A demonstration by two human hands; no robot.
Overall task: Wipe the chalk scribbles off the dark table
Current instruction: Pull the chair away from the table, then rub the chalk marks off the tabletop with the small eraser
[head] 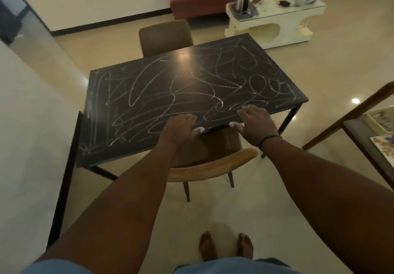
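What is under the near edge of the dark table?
A brown chair is pushed in under the dark table, between the left hand and right hand resting on the edge. Its backrest and two legs show; the tabletop hides its seat front.

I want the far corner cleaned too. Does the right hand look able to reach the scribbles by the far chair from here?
Probably not: the right hand rests at the near edge of the table, and the whole tabletop lies between it and the far chair.
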